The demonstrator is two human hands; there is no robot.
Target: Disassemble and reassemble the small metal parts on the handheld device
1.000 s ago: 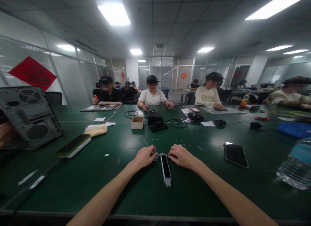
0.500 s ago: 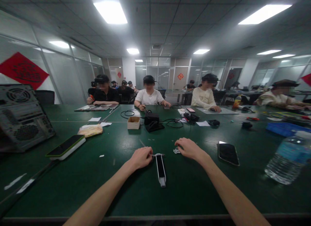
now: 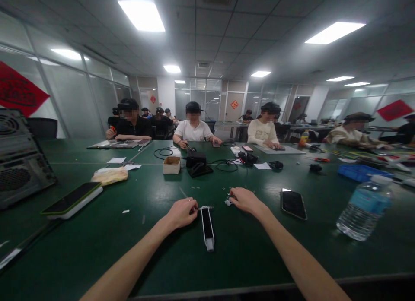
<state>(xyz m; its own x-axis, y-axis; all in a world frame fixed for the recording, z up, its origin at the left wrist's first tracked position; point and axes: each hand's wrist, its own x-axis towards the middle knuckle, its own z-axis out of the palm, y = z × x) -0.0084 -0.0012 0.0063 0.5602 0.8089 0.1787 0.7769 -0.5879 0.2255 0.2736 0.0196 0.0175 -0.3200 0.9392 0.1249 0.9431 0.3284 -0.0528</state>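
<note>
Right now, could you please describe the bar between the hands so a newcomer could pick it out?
On the green table, look at the near side. Between the left hand and right hand lies a narrow, white-edged black bar, pointing away from the person. Unlike the wider phone to its right, it has a thin metal piece at its far end.

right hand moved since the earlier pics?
Yes, the right hand has moved rightward, away from the slim black-and-white device: it was almost touching the device's top end and now sits clearly apart from it.
</note>
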